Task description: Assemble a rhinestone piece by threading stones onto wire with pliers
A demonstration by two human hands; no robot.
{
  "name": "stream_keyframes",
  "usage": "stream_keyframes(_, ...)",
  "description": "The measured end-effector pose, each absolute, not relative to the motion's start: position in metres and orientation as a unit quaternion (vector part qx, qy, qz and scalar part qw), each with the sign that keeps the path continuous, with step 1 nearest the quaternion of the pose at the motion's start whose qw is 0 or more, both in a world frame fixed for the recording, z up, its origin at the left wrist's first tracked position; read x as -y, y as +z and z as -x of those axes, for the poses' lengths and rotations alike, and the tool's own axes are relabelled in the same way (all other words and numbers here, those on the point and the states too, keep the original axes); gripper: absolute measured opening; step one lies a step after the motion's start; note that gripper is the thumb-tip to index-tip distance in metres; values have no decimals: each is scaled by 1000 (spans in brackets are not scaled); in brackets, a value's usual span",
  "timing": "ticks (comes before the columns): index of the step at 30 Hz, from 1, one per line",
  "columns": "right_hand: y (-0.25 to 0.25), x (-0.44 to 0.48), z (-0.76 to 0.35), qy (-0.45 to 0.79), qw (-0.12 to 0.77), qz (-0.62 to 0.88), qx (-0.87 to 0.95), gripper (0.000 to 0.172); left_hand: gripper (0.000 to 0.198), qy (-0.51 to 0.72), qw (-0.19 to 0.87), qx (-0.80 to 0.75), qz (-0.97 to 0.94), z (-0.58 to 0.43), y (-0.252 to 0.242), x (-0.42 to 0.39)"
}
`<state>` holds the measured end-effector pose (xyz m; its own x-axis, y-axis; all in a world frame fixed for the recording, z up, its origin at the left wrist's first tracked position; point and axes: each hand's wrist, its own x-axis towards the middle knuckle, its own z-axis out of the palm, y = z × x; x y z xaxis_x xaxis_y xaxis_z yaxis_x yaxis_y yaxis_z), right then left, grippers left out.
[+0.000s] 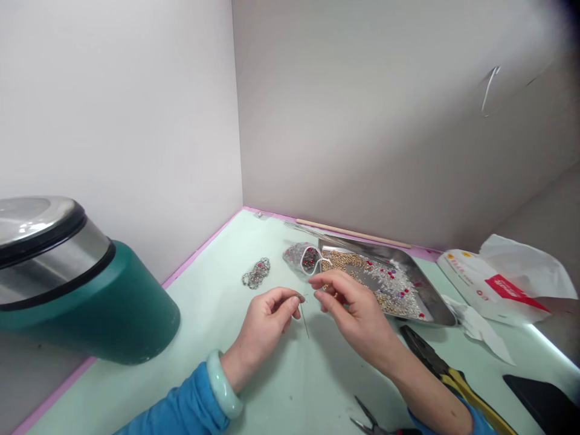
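Note:
My left hand (270,314) is closed, thumb and forefinger pinching a thin wire (305,321) that points down past the fingertips. A small dark piece shows at that pinch, too small to name. Just to the right is my right hand (351,302), its thumb and forefinger slightly apart with nothing visible between them. Behind the hands, a clear bag of red and dark beads (299,257) lies with its white-rimmed mouth facing me. Left of the bag rests a small heap of beaded chain (257,273). A metal tray (441,305) holds gold, clear and red beads, partly hidden by my right hand.
A large green tumbler (122,308) stands at left. Yellow-handled pliers (441,368) lie under my right forearm, smaller pliers (369,423) at the front edge. A tissue pack (489,287) sits at right, near a black object (539,402). A wooden stick (353,233) lies along the wall.

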<state>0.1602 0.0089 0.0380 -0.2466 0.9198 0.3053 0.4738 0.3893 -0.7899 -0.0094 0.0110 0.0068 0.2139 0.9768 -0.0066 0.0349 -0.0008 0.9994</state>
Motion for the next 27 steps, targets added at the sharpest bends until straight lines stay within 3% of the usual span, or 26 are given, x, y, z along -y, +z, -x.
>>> stream_keyframes(6,32,-16,-166,173,336,378,845,19,24,424,623,-400,-523,11,6,-9)
stream_keyframes(17,31,-20,-173,118,319,342,876,16,24,394,656,-372,-525,11,3,-10)
stream_keyframes(22,30,-12,-165,189,347,353,848,13,22,397,610,-392,-562,10,6,-9)
stream_keyframes(27,29,-5,-152,251,371,453,771,16,19,432,475,-434,-633,9,10,-7)
